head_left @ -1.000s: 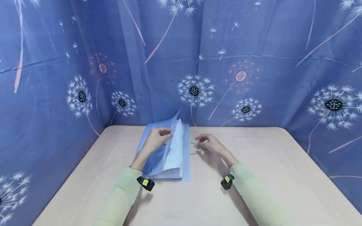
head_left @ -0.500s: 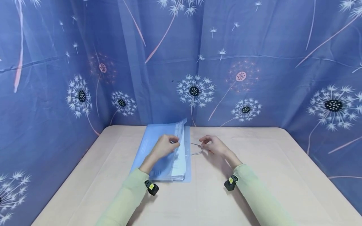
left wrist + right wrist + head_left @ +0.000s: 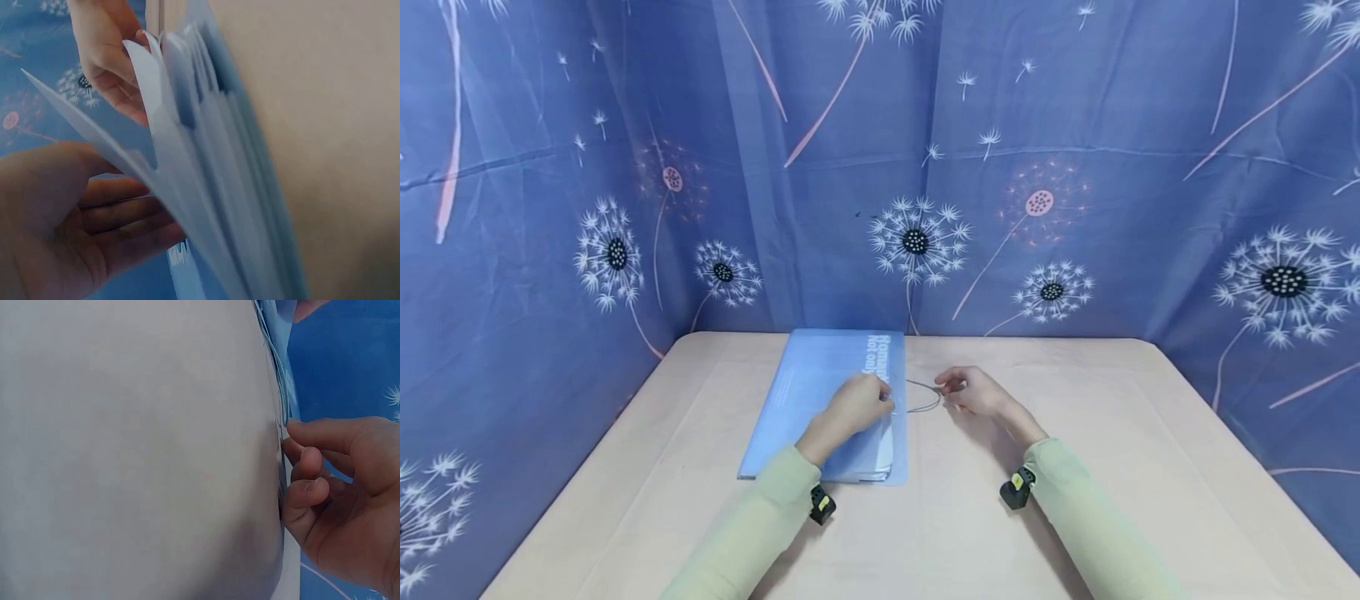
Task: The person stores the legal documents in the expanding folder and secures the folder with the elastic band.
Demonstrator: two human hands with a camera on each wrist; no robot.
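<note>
A blue translucent folder [image 3: 805, 375] with white lettering lies on the table, left of centre, with a stack of paper sheets [image 3: 194, 81] inside. My left hand [image 3: 856, 408] holds the right edge of its front cover, which lies almost flat over the sheets in the head view. In the left wrist view the cover [image 3: 94, 128] stands a little apart from the stack, between thumb and fingers. From the folder's right edge comes a thin grey cord loop [image 3: 925, 408]. My right hand [image 3: 981, 394] pinches the far end of that loop, drawn out to the right.
The pale tabletop [image 3: 1075, 517] stretches around the folder on both sides. A blue curtain [image 3: 985, 100] with dandelion prints hangs behind the table and along its sides. Each wrist carries a small black camera, such as the right one [image 3: 1017, 490].
My left hand has moved right and brought the raised cover down over the sheets, so the lettering shows. My right hand has shifted slightly right, keeping the cord loop.
</note>
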